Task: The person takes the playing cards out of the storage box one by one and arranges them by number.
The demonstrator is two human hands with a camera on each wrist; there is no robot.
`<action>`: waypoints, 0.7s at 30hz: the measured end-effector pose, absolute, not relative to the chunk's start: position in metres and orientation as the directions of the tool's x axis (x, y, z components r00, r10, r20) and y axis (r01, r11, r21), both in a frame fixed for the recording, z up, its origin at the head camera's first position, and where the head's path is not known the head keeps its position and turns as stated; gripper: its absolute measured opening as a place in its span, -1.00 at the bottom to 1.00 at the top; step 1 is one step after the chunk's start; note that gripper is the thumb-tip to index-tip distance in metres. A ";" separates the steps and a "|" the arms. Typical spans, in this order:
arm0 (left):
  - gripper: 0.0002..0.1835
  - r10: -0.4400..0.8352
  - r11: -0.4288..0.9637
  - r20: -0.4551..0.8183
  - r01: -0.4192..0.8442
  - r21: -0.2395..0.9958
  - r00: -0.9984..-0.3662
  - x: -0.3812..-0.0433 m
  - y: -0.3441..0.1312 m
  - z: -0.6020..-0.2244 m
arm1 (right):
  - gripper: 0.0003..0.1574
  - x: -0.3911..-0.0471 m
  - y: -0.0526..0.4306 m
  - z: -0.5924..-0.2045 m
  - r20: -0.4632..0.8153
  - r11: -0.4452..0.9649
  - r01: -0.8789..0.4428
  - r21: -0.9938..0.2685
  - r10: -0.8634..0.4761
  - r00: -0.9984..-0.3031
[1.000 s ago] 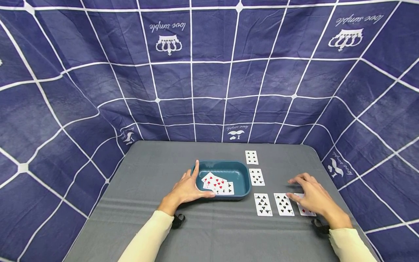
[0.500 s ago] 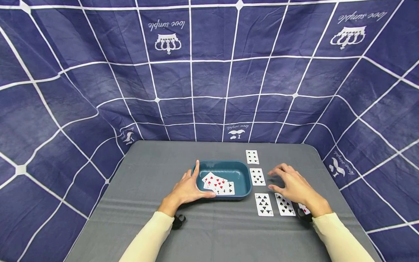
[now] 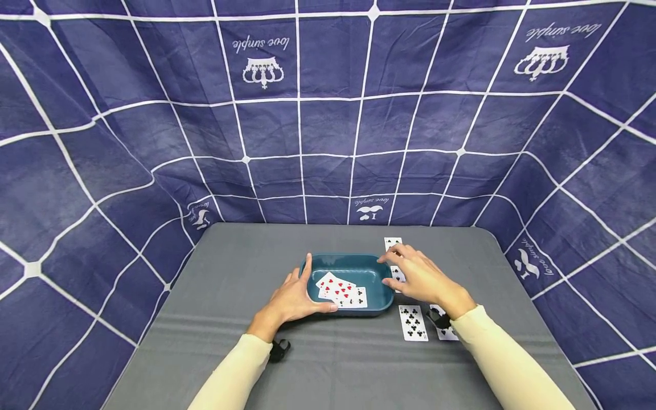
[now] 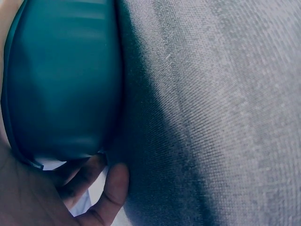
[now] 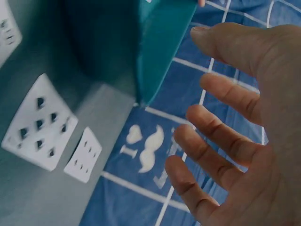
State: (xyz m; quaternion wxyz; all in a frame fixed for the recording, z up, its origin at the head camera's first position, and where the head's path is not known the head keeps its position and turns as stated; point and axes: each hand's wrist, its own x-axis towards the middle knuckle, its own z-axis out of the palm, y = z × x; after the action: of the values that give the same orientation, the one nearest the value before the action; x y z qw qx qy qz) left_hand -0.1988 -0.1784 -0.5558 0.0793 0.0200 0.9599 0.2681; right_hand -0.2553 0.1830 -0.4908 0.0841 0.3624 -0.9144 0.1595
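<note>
In the head view my left hand holds the left end of a teal plastic tray, thumb along the front rim and index finger by the left side. Up close, the left wrist view has the tray's outer wall beside bent fingers. Several overlapping playing cards, red hearts and black clubs, lie face up inside. Over the tray's right rim hovers my right hand, fingers spread and loosely bent, nothing between them. It partly covers a spade card on the table.
On the grey table, a club card and a partly hidden card lie right of the tray. Another card lies further back. A blue gridded cloth rises around the back and sides.
My right hand has moved left from above the rightmost cards to the tray's right rim. The left hand, the tray and its cards have stayed put.
</note>
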 end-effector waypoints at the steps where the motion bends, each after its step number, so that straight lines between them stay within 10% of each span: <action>1: 0.78 0.080 0.854 -0.143 -0.006 0.521 -0.986 -0.198 -0.178 -0.556 | -0.41 -0.257 0.179 -0.489 0.263 0.674 -0.702 -0.229 -0.651 -0.712; 21: 0.76 0.097 0.855 -0.154 0.003 0.519 -0.983 -0.198 -0.178 -0.557 | -0.10 -0.285 0.090 -0.480 -0.084 0.466 -0.873 -0.143 -0.884 -0.459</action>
State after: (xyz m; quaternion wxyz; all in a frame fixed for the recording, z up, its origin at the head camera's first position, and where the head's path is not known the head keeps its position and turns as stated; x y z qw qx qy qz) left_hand -0.1984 -0.1780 -0.5571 0.0878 0.0260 0.9589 0.2684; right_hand -0.2852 0.0897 -0.4796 -0.0734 0.5150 -0.8531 0.0396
